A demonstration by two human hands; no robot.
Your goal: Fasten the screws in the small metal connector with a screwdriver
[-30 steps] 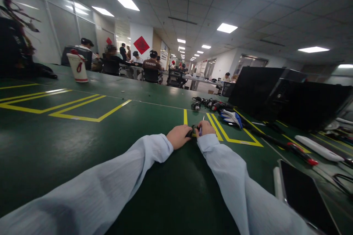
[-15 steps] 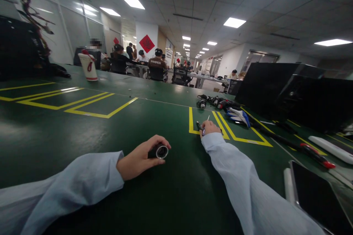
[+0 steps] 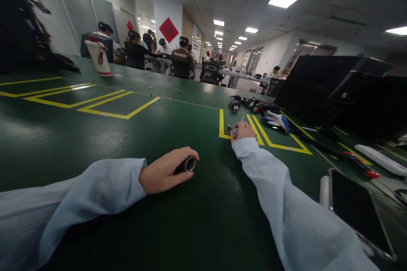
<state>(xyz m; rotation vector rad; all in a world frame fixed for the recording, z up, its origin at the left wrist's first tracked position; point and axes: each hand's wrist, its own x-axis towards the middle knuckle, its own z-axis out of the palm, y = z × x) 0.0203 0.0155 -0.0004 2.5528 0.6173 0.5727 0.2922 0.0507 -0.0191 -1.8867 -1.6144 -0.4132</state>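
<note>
My left hand (image 3: 167,171) is wrapped round a short black cylinder (image 3: 190,164) with a silver ring at its hollow end, just above the green table. The open end faces me and to the right; the rest of the cylinder is behind my fingers. Farther off, my right hand (image 3: 243,130) is down inside a yellow-taped box (image 3: 221,123), fingers curled in. A small shiny metal piece (image 3: 235,133) shows at its fingertips, and a thin light rod (image 3: 243,117) sticks up beyond the knuckles. What the fingers grip is mostly hidden.
Dark camera-like parts (image 3: 234,106) and a blue-white glove (image 3: 276,121) lie beyond my right hand. A phone-like black slab (image 3: 358,207) and a red-black tool (image 3: 361,163) are at right. A paper cup (image 3: 99,59) stands far left. Several people sit behind.
My head view has tipped down a little. The cylinder in my left hand has turned slightly to the right. My right hand remains at the same taped box.
</note>
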